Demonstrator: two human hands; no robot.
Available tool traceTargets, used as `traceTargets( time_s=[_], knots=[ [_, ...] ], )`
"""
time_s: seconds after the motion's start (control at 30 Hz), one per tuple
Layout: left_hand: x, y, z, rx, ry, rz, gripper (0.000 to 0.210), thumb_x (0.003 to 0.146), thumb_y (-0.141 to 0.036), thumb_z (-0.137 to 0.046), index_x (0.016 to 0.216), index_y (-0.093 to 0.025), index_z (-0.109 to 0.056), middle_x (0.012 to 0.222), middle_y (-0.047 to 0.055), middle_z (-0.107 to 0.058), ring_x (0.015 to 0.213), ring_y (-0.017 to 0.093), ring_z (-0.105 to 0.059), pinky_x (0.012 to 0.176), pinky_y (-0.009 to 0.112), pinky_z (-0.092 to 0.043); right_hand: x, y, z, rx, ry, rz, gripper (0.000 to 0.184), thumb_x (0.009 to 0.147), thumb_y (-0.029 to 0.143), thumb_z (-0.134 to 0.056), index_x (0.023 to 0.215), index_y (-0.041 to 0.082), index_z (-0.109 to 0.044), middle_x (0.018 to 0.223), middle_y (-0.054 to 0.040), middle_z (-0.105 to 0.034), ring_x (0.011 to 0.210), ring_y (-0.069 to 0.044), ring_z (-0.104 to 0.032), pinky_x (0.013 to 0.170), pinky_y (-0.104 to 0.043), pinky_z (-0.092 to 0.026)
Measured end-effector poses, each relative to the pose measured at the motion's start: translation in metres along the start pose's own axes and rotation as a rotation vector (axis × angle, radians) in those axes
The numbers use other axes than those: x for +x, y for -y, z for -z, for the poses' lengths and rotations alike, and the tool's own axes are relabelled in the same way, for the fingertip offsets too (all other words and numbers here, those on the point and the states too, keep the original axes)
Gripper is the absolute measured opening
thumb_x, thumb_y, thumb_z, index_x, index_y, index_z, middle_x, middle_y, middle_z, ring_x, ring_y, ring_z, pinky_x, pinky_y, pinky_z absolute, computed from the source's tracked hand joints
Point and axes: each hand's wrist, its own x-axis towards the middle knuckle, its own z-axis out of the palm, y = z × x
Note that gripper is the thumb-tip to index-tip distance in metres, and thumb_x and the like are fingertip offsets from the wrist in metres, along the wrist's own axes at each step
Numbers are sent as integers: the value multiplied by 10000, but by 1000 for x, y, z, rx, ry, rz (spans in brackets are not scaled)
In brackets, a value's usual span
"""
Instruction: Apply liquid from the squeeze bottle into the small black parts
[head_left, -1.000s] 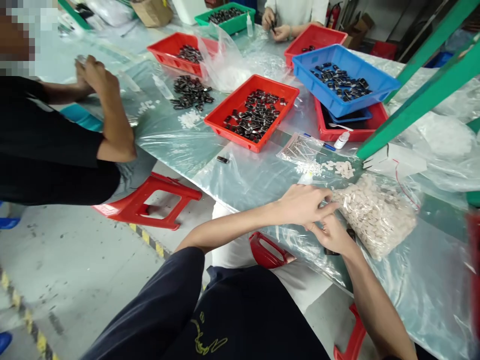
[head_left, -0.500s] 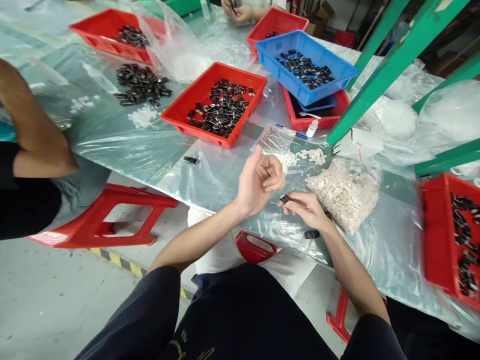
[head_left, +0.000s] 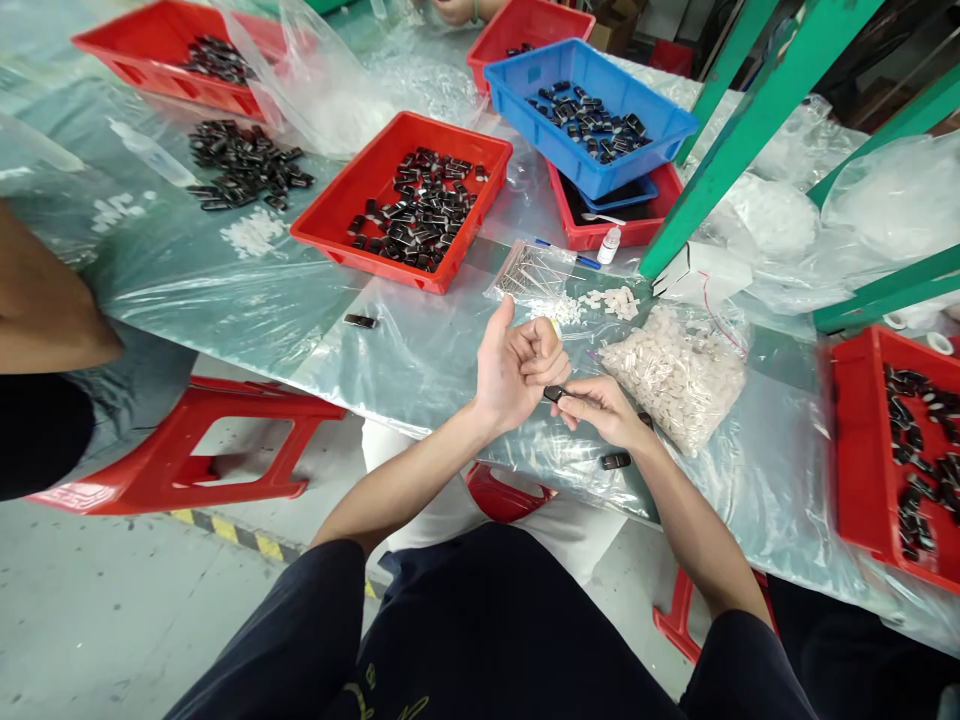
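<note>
My right hand (head_left: 604, 408) pinches a small glossy black piece (head_left: 556, 393) between thumb and fingers. The piece's far end is close against the heel of my left hand (head_left: 517, 370); I cannot tell whether they touch. My left hand is palm up, thumb raised apart and fingers half curled, with nothing visible in it. Another black piece (head_left: 616, 460) lies on the table just below my right wrist. A clear bag of pale small parts (head_left: 675, 375) rests right of my right hand. Small white bits (head_left: 562, 310) are scattered beyond my left fingers.
A red tray of black pieces (head_left: 405, 205) lies ahead; a blue tray (head_left: 592, 120) is stacked behind it. A green post (head_left: 750, 140) rises at the right, near a small white bottle (head_left: 609, 245). Another red tray (head_left: 862, 440) stands far right. A co-worker's arm (head_left: 45, 300) is at left.
My right hand has brought the black piece left, up to my left hand. My left fingers stay half curled. The whole view has shifted slightly.
</note>
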Motion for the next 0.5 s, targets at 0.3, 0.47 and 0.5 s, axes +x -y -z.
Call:
traceTargets(
  time_s=[0.3,0.47,0.5],
  knots=[
    [2,-2,18,284,63,-196,740,926,-850,-434,983,-193,-770,588,9,-549,552,156,-539,570,321,-447,0,2,0,4,1,14,508,954,648,-660,850,159,-751,654,-10,-639,614,-142,-565,620,-277,-467],
    [-5,6,30,361,125,-329,770,841,-847,-596,1260,-211,-712,1030,106,-778,981,250,-724,807,354,-553,2,-1,-3,19,-61,24,496,961,625,-663,772,169,-714,705,-27,-655,625,-141,-582,636,-285,-502],
    [-6,8,30,334,125,-303,769,864,-844,-559,1277,-210,-695,1060,112,-777,1002,253,-729,830,362,-560,2,-1,-4,18,-60,26,501,962,626,-661,753,172,-700,699,-27,-650,624,-141,-581,639,-286,-504]
  ],
)
